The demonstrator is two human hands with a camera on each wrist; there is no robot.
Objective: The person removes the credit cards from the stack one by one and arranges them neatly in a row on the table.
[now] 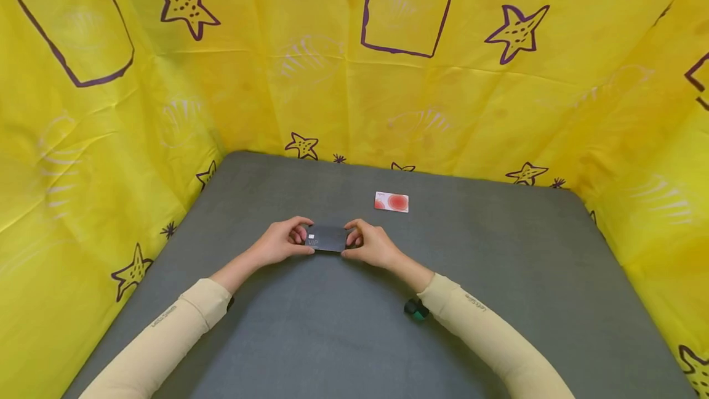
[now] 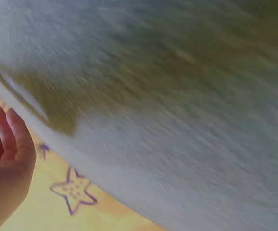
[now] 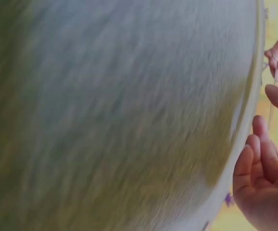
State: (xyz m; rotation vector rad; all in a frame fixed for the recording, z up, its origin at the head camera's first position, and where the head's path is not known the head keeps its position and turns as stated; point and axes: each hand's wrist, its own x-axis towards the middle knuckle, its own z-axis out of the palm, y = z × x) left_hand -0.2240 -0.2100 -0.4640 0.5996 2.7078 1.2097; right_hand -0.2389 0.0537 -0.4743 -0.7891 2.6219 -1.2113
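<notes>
A dark card with a small pale chip square and "VIP" lettering is held level between both hands above the grey table in the head view. My left hand pinches its left end between thumb and fingers. At the opposite end my right hand grips it the same way. Only the curled fingers of the left hand show at the edge of the left wrist view. The right wrist view has the right hand at its edge, with the card seen thinly edge-on.
A white and red card lies flat on the grey tabletop, beyond the right hand. Yellow cloth with starfish drawings hangs along the table's back and sides. A dark and green wrist device sits under the right sleeve cuff.
</notes>
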